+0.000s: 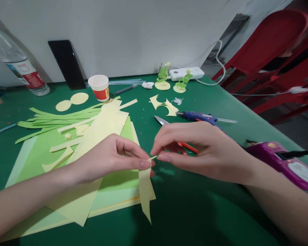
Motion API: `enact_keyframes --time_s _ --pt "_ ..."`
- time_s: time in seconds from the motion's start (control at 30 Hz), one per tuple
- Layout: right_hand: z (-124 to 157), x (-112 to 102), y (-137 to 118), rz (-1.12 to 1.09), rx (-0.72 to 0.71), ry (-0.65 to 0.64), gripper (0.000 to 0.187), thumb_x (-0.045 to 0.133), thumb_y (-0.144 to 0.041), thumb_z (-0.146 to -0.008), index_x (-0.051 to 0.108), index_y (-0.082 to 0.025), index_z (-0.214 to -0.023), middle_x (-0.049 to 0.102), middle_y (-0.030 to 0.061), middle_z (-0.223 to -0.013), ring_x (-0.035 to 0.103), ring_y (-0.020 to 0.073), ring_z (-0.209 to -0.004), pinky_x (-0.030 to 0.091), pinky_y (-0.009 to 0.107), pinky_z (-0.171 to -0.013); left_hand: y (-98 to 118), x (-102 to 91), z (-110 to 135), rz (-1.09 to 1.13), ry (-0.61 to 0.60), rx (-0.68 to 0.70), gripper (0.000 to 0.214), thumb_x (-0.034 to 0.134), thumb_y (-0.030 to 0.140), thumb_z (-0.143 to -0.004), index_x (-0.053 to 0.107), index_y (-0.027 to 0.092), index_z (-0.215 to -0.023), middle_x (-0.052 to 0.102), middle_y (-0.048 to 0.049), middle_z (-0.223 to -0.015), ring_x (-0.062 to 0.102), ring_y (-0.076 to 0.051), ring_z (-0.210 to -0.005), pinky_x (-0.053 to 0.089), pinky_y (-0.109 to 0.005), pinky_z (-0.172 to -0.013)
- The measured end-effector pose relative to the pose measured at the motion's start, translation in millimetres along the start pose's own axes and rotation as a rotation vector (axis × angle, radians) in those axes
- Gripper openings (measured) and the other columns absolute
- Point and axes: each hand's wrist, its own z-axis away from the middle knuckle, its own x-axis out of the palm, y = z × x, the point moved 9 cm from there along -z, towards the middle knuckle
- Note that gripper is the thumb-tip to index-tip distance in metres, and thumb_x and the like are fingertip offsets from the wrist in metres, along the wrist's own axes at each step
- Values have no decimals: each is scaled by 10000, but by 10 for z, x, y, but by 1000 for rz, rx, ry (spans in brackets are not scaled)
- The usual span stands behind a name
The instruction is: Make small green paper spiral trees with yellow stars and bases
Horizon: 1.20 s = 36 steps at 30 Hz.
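My left hand [123, 155] is closed in a pinch on a pale yellow paper strip [144, 191], whose long tail hangs down above the table. A short end of the strip pokes out past the left thumb. At that end, my right hand [187, 147] has its thumb and curled index finger close together about the tip. Behind the right hand lie scissors [161, 120] with red handles, partly hidden by it. To the left, yellow paper sheets [102, 126] and a light green sheet [118, 177] are stacked under my left forearm.
Green strips [64, 118], paper circles [79, 98], a paper cup [100, 87], a phone [66, 65] and a bottle [28, 73] stand or lie leftward. Two paper plant-like figures [163, 78], yellow scraps [170, 108], a glue gun [199, 116], a power strip [187, 73] and a purple device [284, 164] are rightward.
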Motion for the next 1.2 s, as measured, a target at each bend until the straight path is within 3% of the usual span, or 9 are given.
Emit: enact_keyframes --time_s 0.2,0.33,0.53,0.7,0.87,1.2 --pt "12 58 55 60 102 -43 113 597 -272 -795 630 -172 -754 627 -3 -710 521 76 -619 363 198 -519 -18 -31 -23 -18 54 -42 59 730 254 -684 707 211 -652 693 55 -640 598 -65 -613 460 -160 -642" --pt "11 92 -20 41 61 -54 104 574 -215 -815 626 -159 -744 643 -2 -723 528 61 -627 344 179 -494 -36 -33 -14 -42 64 -71 77 746 239 -656 691 193 -631 686 44 -597 600 -75 -564 454 -162 -569" --pt "-1 33 -8 2 44 -12 122 567 -206 -820 639 -152 -737 634 -8 -694 535 59 -612 401 184 -559 -48 70 -10 113 -76 -80 43 683 224 -733 713 194 -733 728 22 -720 644 -89 -574 523 -188 -610" --pt "-3 6 -28 -6 -24 7 141 552 -213 -833 643 -150 -746 636 -1 -707 553 62 -632 420 181 -563 8 140 -10 152 -167 -36 111 607 148 -791 713 178 -774 727 6 -701 673 -102 -626 502 -142 -530" --pt "-2 -19 -95 -3 -110 13 148 537 -197 -842 633 -145 -741 638 7 -712 558 60 -644 429 171 -571 26 228 14 154 -245 -29 178 550 121 -828 706 176 -763 729 10 -707 667 -86 -595 522 -159 -588" --pt "6 62 11 -8 7 -86 131 588 -264 -811 617 -164 -731 629 0 -705 555 82 -660 419 210 -604 -112 139 -7 129 -63 -175 90 706 165 -681 668 157 -600 674 39 -574 601 -58 -470 491 -144 -522"
